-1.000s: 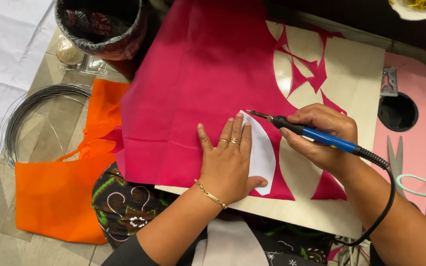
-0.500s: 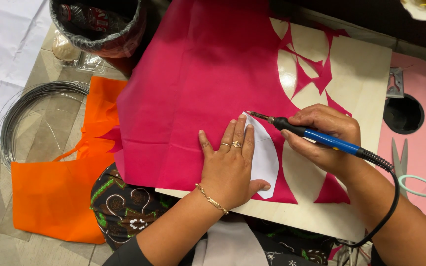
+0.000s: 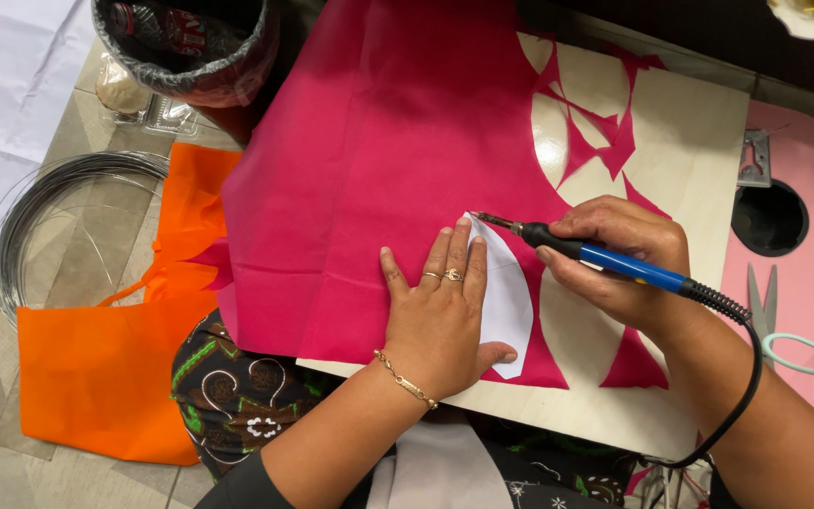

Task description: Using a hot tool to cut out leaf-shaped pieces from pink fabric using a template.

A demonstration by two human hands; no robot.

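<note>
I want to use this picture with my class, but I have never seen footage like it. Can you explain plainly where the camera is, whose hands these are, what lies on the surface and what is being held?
The camera sits on a person's head and looks down, so both hands are their own. The left hand presses flat on a white leaf-shaped paper template lying on pink fabric. The right hand holds a blue-handled corded heat tool like a pen, its metal tip at the template's top point. The fabric lies on a pale wooden board, where shapes are already cut out of it. Nearby are orange fabric, a wire coil, scissors and a lined bin.
</note>
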